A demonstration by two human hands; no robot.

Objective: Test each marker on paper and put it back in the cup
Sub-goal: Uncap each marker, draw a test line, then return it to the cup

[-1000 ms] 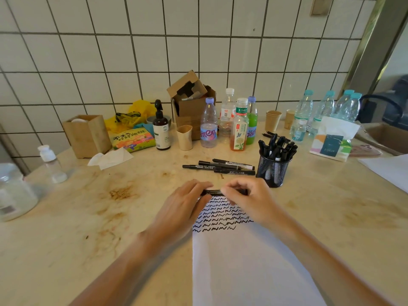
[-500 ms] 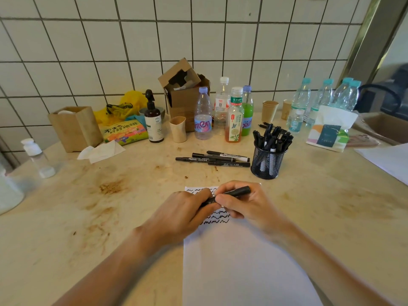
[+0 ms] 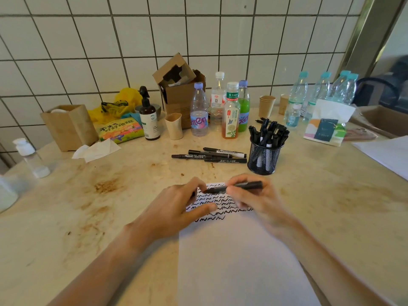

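Both hands meet over the paper's far edge — right hand grips a marker, left hand pinches its tip end.

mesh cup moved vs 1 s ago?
No. The mesh cup stands just right of the loose markers, as in both earlier frames; its shift in the picture is head-camera motion.

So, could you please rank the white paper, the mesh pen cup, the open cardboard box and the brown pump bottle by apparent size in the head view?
1. white paper, nearest the camera
2. cardboard box
3. mesh pen cup and pump bottle: too alike to rank
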